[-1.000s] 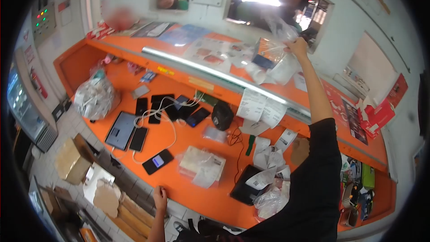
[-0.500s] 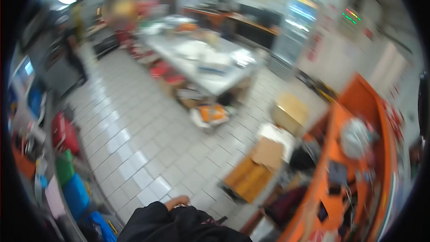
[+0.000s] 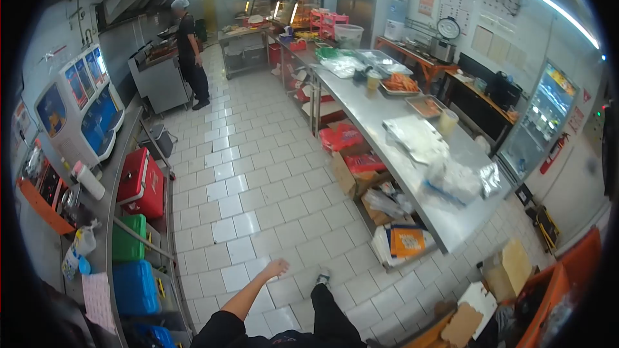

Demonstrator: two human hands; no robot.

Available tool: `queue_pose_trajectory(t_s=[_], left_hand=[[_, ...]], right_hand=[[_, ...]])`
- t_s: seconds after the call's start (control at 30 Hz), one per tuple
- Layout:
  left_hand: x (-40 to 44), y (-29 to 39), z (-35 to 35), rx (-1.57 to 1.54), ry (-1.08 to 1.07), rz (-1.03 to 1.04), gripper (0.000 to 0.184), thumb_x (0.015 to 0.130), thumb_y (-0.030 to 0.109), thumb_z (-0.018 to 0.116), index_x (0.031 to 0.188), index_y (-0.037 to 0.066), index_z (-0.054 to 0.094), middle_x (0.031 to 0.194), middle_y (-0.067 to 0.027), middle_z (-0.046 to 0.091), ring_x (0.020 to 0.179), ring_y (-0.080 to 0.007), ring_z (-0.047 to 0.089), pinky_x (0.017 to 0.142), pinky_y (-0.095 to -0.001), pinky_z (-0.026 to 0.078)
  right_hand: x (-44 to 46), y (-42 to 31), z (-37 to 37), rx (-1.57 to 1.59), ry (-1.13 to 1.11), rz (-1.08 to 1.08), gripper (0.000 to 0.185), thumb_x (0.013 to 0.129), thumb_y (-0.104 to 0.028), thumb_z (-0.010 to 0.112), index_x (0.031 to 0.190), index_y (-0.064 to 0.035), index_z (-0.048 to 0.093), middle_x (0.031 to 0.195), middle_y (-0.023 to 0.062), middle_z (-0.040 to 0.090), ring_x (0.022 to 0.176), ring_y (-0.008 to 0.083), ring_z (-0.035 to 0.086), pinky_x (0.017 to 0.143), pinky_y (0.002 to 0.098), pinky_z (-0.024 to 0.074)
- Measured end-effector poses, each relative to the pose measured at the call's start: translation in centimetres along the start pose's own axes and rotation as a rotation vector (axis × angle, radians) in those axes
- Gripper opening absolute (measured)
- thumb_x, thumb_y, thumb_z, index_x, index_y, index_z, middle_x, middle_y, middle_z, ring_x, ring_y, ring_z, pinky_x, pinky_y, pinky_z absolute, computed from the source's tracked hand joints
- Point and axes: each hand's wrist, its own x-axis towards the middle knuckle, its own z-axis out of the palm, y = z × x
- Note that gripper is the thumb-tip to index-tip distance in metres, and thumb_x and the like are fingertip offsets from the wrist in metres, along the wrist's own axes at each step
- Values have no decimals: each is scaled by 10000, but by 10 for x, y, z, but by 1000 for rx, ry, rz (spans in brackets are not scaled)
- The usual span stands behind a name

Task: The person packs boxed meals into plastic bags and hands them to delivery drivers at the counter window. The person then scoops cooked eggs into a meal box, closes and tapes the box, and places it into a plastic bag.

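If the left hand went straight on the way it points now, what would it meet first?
Probably the cardboard box under the steel table, across the tiled floor. The height of the left hand is unclear, so the table's edge is possible too.

White-tiled floor (image 3: 258, 187), long steel table (image 3: 464, 154), orange counter (image 3: 564, 283) lower right, ceiling strip lights (image 3: 560, 14).

Red cooler (image 3: 142, 183), fire extinguisher (image 3: 554, 154)

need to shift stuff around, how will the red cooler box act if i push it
The red cooler box should stay stiff, since its walls look straight and boxy. Its broad, squat shape probably makes tipping unlikely.
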Motion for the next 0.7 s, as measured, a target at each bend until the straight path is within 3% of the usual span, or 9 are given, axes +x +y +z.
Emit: queue_pose_trajectory(t_s=[0.13, 0.23, 0.27, 0.33, 0.37, 0.43, 0.5, 0.57, 0.7], left_hand=[[47, 103, -70, -291, 177, 234, 248, 884, 228, 432, 1029, 66, 553, 888, -31, 590, 781, -132, 582, 637, -280, 489], [54, 207, -136, -396, 275, 436, 242, 919, 251, 414, 1013, 70, 544, 896, -20, 574, 814, -122, 565, 662, -277, 480], [49, 255, -162, -459, 292, 517, 250, 932, 274, 406, 990, 70, 540, 890, -18, 564, 832, -118, 551, 678, -274, 468], [4, 382, -215, -425, 296, 735, 267, 940, 260, 391, 948, 29, 524, 868, -37, 550, 822, -127, 533, 718, -262, 441], [-20, 435, -236, -418, 316, 881, 265, 943, 232, 374, 925, 9, 518, 864, -49, 545, 829, -128, 524, 745, -268, 426], [-66, 514, -274, -302, 313, 1167, 200, 918, 152, 392, 896, -3, 518, 845, -80, 548, 817, -156, 520, 753, -292, 418], [-88, 572, -304, 53, 590, 1473, 157, 835, 87, 484, 722, -4, 545, 620, -80, 563, 533, -217, 533, 494, -281, 434], [-58, 598, -341, 61, 721, 1835, 182, 778, 38, 530, 598, 8, 523, 506, -56, 531, 389, -189, 489, 381, -240, 386], [-33, 653, -429, 271, 585, 1566, 139, 789, 155, 578, 842, 87, 469, 651, -30, 514, 545, -198, 521, 519, -308, 441]], right_hand=[[71, -67, -5, 147, 22, 214, 369, 836, -365, 452, 943, -56, 623, 772, 152, 617, 684, 270, 610, 578, 388, 496], [162, -172, 8, 180, 4, -59, 378, 845, -366, 428, 927, -55, 627, 731, 145, 620, 639, 266, 616, 550, 383, 498], [207, -229, 12, 70, -7, -288, 382, 848, -366, 420, 922, -54, 628, 717, 143, 621, 623, 265, 619, 540, 381, 499], [260, -433, 36, -569, 115, -846, 238, 818, -210, 488, 709, -32, 602, 620, 109, 594, 526, 211, 586, 467, 353, 465], [241, -551, 54, -624, 207, -991, 245, 825, -211, 496, 674, -31, 567, 586, 72, 580, 502, 194, 572, 456, 332, 452], [151, -756, 102, -130, -21, -1137, 249, 847, -226, 516, 722, -17, 571, 567, 47, 557, 477, 142, 546, 439, 293, 436], [159, -911, 149, -279, -79, -1323, 177, 855, -164, 502, 833, -7, 580, 611, 41, 571, 525, 109, 553, 465, 249, 445], [93, -1025, 186, -242, -264, -1322, 155, 857, -104, 466, 932, -3, 555, 698, 37, 591, 608, 110, 569, 516, 238, 455], [94, -1138, 223, -383, -445, -1298, 182, 865, -133, 459, 967, -16, 554, 731, 44, 593, 680, 118, 580, 594, 250, 459]])
